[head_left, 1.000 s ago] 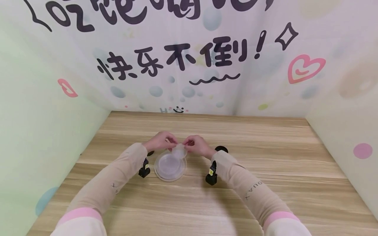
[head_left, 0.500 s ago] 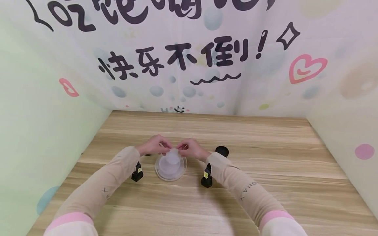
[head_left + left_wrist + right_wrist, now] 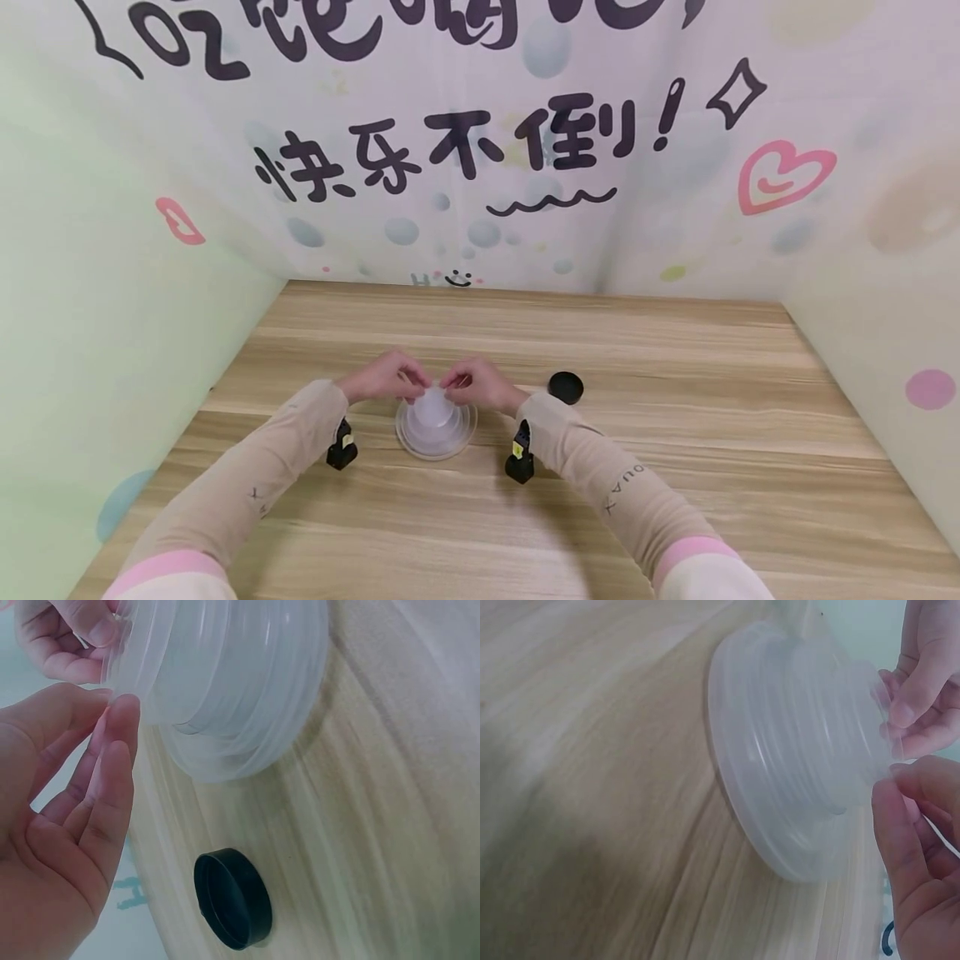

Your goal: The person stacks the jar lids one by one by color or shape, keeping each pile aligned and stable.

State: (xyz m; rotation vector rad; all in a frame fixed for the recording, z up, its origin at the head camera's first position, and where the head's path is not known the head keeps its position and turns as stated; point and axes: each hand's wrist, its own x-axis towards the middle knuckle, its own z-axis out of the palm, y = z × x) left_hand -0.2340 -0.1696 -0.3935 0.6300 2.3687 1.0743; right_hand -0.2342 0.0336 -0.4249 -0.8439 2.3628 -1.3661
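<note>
A stack of translucent round lids [image 3: 420, 446], widest at the bottom and narrower upward, lies on the wooden table. At its top is a small translucent lid [image 3: 432, 407], close over the larger ones. My left hand [image 3: 386, 377] pinches the far left part of its rim between thumb and fingers. From the other side, my right hand [image 3: 483, 385] pinches the same rim, its fingertips near those of the left. In the left wrist view both hands meet at the lid's edge [image 3: 124, 667]. The right wrist view shows the stepped layers [image 3: 780, 750] side-on.
A round black cap [image 3: 566, 387] lies on the table behind the right wrist. Another black cap [image 3: 232, 900] lies near the left hand, hidden in the head view. Printed cloth [image 3: 450, 225] stands behind the table, with pale walls at both sides.
Both hands have brought the small lid leftward and nearer, from the stack's far right edge to over its middle. The left black cap has become hidden behind the left hand in the head view.
</note>
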